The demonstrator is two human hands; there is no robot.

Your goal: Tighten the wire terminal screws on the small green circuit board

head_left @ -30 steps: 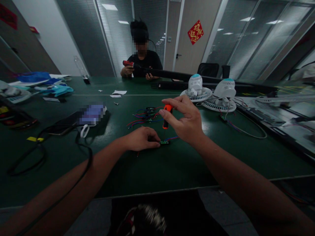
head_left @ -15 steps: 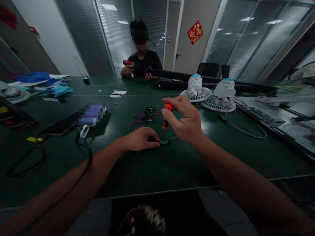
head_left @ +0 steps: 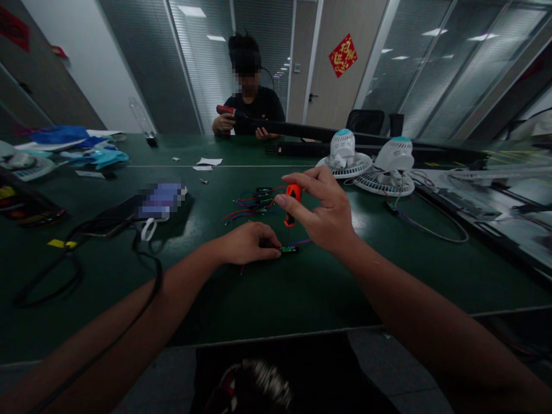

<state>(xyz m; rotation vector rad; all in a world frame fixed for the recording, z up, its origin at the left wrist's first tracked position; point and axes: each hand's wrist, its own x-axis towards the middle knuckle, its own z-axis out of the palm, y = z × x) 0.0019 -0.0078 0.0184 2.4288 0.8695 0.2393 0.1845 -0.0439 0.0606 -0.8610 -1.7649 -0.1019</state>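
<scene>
My right hand grips an orange and black screwdriver by its handle, thumb and fingers around it. The screwdriver stands upright, its thin shaft pointing down onto a small green circuit board. At the board's left end, the closed fingers of my left hand pinch it against the table. Red and blue wires run from the board toward the right. Just behind my hands lie several more small boards with red and blue wires.
Two white fans rest face down at the back right. A phone and black cable lie to the left on the green table. Across it, a person holds a red power tool against a long black bar.
My right thumb has shifted slightly left on the screwdriver handle, which looks slightly turned. My left hand and the board stay in place.
</scene>
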